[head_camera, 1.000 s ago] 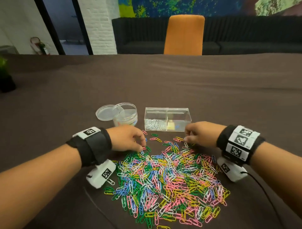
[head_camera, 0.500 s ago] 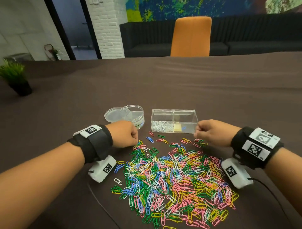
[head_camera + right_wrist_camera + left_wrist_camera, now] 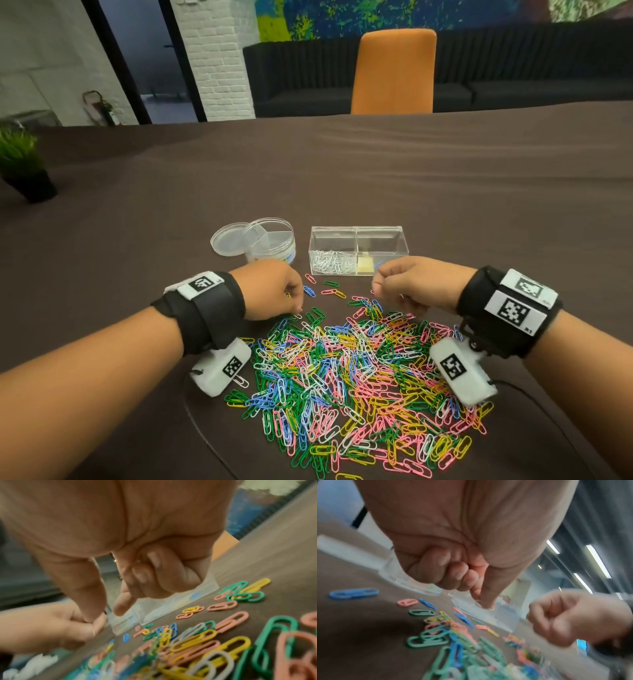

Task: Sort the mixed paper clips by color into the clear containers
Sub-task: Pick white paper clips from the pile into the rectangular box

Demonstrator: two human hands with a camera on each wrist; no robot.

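Both hands are curled into loose fists over the far edge of the clips (image 3: 356, 373): the left hand (image 3: 274, 289) appears to pinch a pale clip between thumb and forefinger in the left wrist view, though blur leaves it uncertain, while whether the right hand (image 3: 407, 284) holds anything cannot be told from these views. Hundreds of clips in green, pink, yellow, blue and white lie tangled on the brown table (image 3: 342, 178), with a few strays between the heap and the box (image 3: 358, 249). White clips already fill the left compartment of that clear box; its right compartment shows a yellowish pad and what looks like one blue clip. A round tub (image 3: 270, 241) stands just to its left, its lid (image 3: 228, 238) lying beside it. The job looks barely begun. Risks from here: interlocked clips may lift together and drag the wrong color into a compartment, and a fist passing low over the box could knock the light plastic or spill what is sorted.
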